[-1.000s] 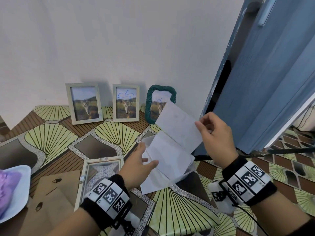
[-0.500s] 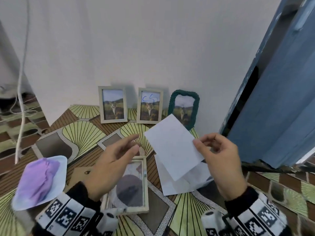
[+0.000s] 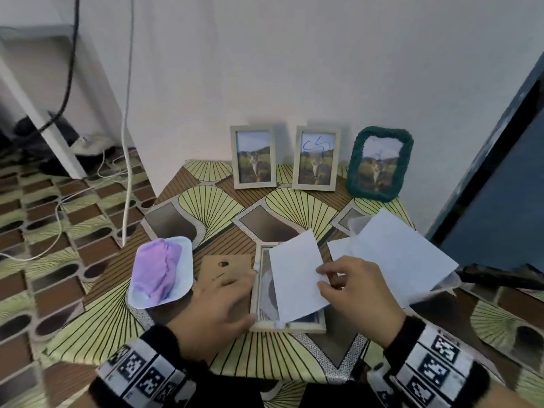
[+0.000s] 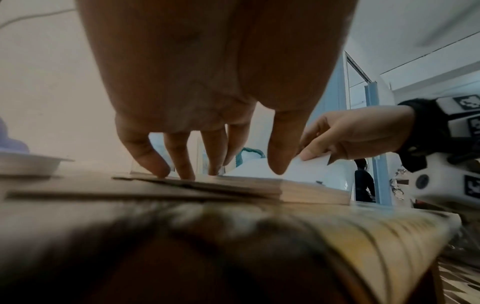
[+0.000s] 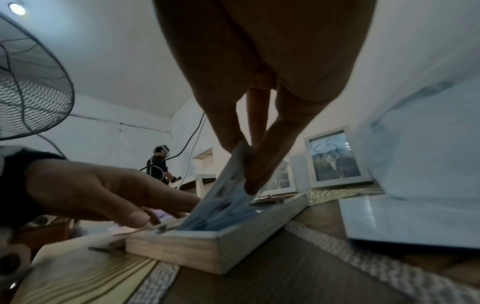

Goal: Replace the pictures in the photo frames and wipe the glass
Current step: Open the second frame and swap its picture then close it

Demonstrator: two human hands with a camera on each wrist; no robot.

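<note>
A light wooden frame [image 3: 288,326] lies face down and open near the table's front edge. My right hand [image 3: 323,276] pinches the right edge of a white photo print [image 3: 294,278], tilted with its lower edge inside the frame. The right wrist view shows thumb and fingers [image 5: 262,164] gripping the print [image 5: 228,189] over the frame [image 5: 207,251]. My left hand [image 3: 235,295] rests with straight fingers on the brown backing board [image 3: 226,266] and the frame's left edge. The left wrist view shows the fingertips [image 4: 161,168] touching the board [image 4: 155,185].
Three framed cat pictures lean on the wall: two wooden [image 3: 254,157] [image 3: 316,159] and one green woven [image 3: 379,163]. A purple cloth [image 3: 159,269] lies in a white tray [image 3: 182,293] at the left. A pile of white prints [image 3: 400,254] lies at the right. Cables hang at the left.
My right hand has carried the print from above the pile down and left into the open frame. My left hand has come down onto the backing board beside the frame.
</note>
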